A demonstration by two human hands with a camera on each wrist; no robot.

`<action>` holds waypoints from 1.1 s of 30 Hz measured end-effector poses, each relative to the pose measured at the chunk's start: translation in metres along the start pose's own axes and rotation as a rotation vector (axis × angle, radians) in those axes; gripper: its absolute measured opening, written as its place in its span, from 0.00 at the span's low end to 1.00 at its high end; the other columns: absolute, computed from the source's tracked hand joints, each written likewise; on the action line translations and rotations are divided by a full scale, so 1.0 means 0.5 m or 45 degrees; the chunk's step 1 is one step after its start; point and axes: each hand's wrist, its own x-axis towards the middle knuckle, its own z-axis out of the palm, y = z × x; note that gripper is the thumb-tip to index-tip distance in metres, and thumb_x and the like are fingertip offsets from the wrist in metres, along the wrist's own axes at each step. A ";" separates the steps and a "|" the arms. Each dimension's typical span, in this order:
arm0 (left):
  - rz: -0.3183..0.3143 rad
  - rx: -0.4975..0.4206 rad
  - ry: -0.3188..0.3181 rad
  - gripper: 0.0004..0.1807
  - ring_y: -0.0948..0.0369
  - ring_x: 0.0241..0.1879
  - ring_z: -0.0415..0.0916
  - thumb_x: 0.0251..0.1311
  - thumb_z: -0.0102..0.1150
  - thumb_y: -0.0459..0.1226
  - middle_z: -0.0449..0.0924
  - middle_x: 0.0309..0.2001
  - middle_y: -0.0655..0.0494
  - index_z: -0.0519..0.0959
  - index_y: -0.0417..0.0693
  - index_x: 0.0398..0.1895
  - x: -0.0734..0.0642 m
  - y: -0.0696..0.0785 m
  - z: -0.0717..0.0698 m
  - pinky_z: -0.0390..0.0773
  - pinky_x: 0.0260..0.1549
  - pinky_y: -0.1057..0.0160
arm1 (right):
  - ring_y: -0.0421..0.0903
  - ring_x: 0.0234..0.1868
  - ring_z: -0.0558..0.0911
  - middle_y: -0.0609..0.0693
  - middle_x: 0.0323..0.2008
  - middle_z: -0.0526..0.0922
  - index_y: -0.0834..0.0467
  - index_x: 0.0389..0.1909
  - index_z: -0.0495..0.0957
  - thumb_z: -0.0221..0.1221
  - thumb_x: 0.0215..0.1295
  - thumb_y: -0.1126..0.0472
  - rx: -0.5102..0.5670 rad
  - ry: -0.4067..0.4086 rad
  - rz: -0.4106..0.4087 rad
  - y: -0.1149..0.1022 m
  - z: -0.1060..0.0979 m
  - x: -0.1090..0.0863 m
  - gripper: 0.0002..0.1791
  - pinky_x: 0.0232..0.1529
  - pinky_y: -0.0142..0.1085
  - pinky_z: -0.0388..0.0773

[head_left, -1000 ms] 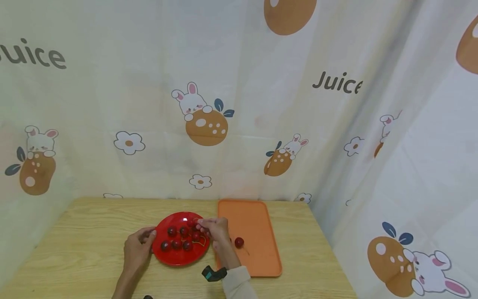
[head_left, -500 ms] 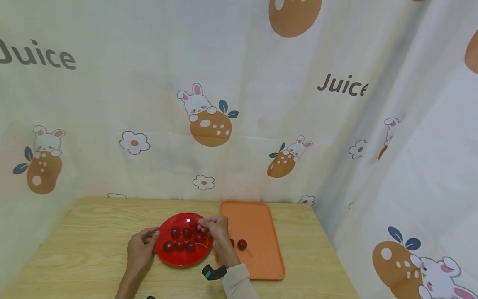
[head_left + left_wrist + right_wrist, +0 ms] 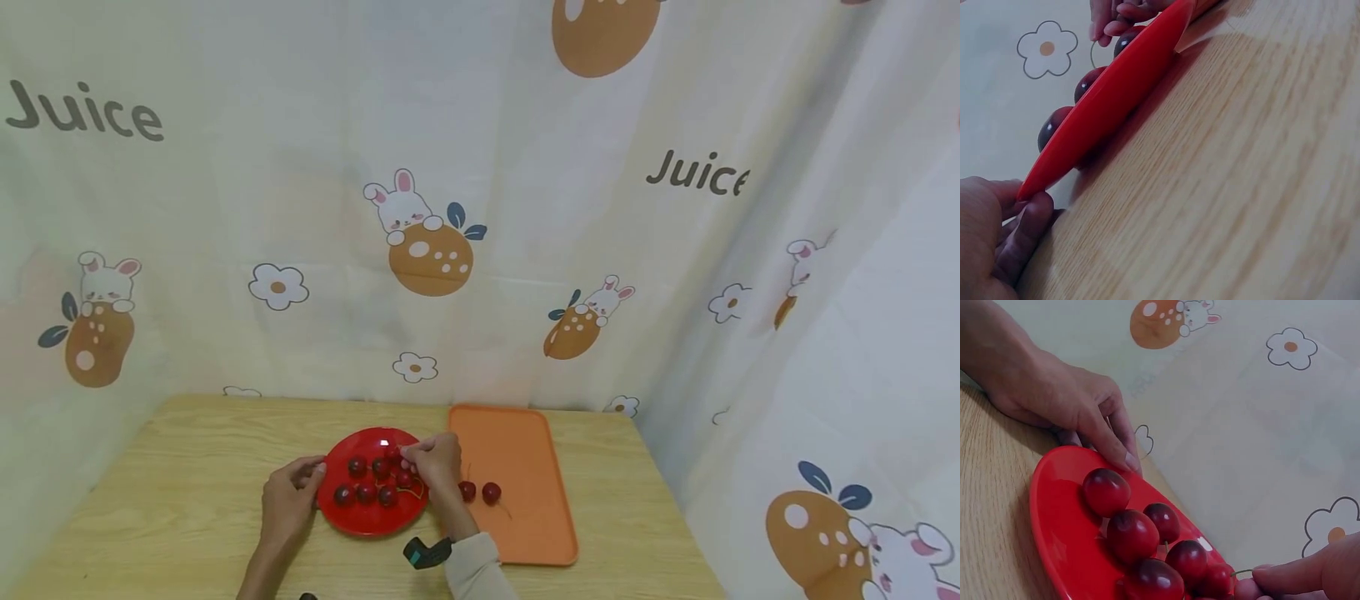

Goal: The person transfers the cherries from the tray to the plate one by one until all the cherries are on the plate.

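A round red plate [image 3: 367, 527] holds several dark red cherries [image 3: 1132, 536]. My left hand [image 3: 288, 500] grips the plate's left rim, its thumb and fingers pinching the edge in the left wrist view. Over the plate's far right side, my right hand [image 3: 438, 465] pinches the thin green stem [image 3: 1242, 571] of one cherry [image 3: 1215, 580]. That cherry sits low among the others, close to the plate's surface. In the right wrist view only the fingertips of the right hand show, at the lower right.
An orange tray [image 3: 517, 450] lies just right of the plate, partly behind the right forearm. Two cherries [image 3: 491, 492] rest on it near its left side. A dark object [image 3: 307, 596] peeks in at the bottom edge. A printed curtain [image 3: 330, 250] hangs behind the wooden table [image 3: 210, 467].
The head view has shifted slightly, so everything sits a bit further right. The second cherry on the tray shows more fully beside the right wrist. Both hands keep their places at the plate.
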 end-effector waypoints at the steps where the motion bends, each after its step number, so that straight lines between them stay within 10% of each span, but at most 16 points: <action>1: -0.001 -0.001 -0.001 0.15 0.64 0.32 0.83 0.80 0.61 0.36 0.90 0.46 0.41 0.86 0.39 0.61 0.001 0.000 0.001 0.83 0.27 0.68 | 0.40 0.20 0.81 0.52 0.21 0.89 0.60 0.29 0.94 0.76 0.63 0.67 -0.022 0.008 0.004 0.000 0.000 -0.001 0.04 0.24 0.24 0.78; 33: -0.002 -0.015 -0.003 0.15 0.66 0.31 0.82 0.79 0.62 0.37 0.90 0.45 0.43 0.87 0.40 0.61 0.001 0.000 -0.004 0.82 0.27 0.68 | 0.40 0.25 0.83 0.51 0.22 0.91 0.61 0.27 0.94 0.80 0.61 0.63 -0.224 0.092 -0.190 -0.005 -0.051 -0.028 0.07 0.26 0.30 0.77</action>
